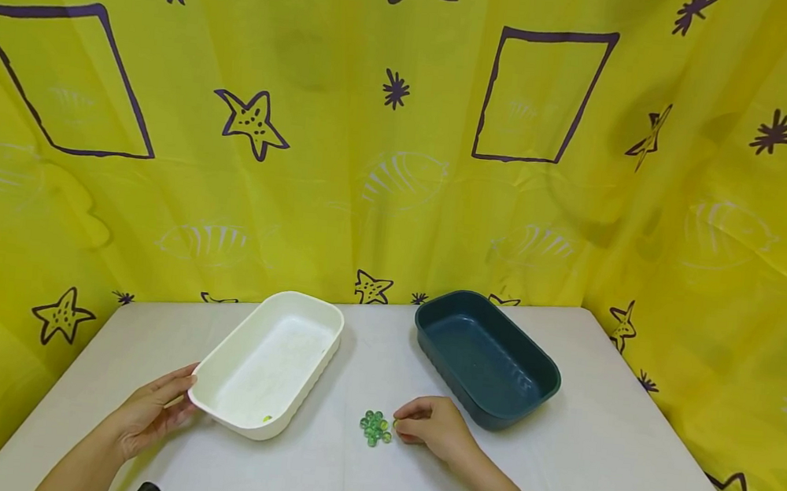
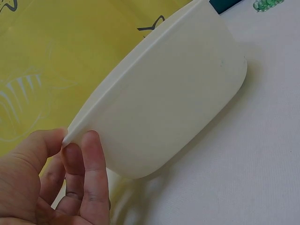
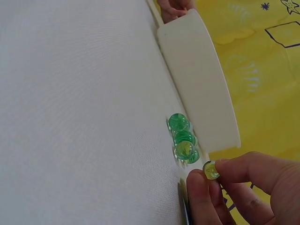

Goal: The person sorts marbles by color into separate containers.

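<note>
My left hand (image 1: 148, 414) grips the near left rim of a white plastic basin (image 1: 271, 364), thumb on the rim and fingers beneath it in the left wrist view. One yellow marble (image 1: 267, 419) lies inside, at the basin's near end. My right hand (image 1: 438, 432) pinches a clear yellow marble (image 3: 211, 170) between thumb and fingers, just right of a cluster of marbles (image 1: 374, 425). Most in this cluster are green (image 3: 178, 122), and a few are yellowish (image 3: 184, 150). They sit on the white cloth between the basin and a dark teal basin.
The dark teal basin (image 1: 482, 357) stands at the back right, with no marbles visible inside. A white cloth (image 1: 314, 483) covers the table. Yellow patterned curtains (image 1: 311, 214) hang behind and on both sides.
</note>
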Demonstrator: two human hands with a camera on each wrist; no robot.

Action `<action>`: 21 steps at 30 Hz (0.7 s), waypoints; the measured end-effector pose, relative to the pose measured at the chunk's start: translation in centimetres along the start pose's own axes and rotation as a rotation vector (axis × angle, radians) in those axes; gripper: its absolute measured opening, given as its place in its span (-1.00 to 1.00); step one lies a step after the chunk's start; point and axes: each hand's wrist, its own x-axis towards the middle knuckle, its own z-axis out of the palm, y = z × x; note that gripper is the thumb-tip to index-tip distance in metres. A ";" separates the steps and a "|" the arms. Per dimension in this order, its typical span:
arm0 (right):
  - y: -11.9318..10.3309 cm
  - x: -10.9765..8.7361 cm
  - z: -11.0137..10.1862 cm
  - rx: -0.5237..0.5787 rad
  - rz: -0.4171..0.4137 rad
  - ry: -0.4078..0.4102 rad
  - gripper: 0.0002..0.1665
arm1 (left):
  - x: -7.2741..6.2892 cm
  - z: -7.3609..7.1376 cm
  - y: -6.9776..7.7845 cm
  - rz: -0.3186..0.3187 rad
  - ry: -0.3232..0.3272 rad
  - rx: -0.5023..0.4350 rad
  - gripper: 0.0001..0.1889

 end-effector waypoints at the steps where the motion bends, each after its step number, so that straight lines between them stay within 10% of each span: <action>1: 0.0 0.0 0.0 0.001 -0.002 -0.002 -0.78 | 0.0 0.0 0.0 0.000 -0.001 0.000 -0.68; 21: -1.2 0.3 -0.1 0.040 0.034 0.000 -0.73 | 0.0 -0.1 0.1 -0.003 -0.012 -0.015 -0.70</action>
